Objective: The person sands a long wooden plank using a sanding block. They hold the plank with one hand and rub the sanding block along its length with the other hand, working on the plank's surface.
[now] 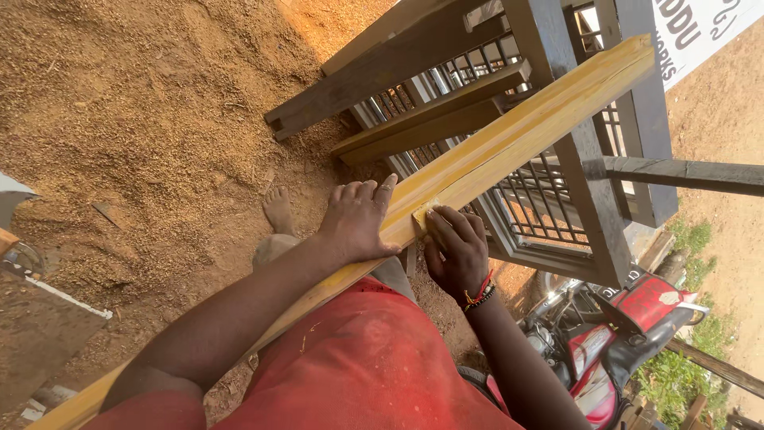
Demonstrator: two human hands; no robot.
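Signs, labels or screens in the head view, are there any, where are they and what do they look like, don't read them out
Sign board: top right corner, behind the dark wooden frames; a white panel, tilted and cut off by the picture's edge, with dark lettering.
Motorcycle panel: lower right, beside the right hand; red bodywork with a small light emblem.
No packages and no screens in view.

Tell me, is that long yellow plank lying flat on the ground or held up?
Held up. The yellow plank runs slanted above the sawdust ground, with the left hand pressed on it and the right hand at its edge.
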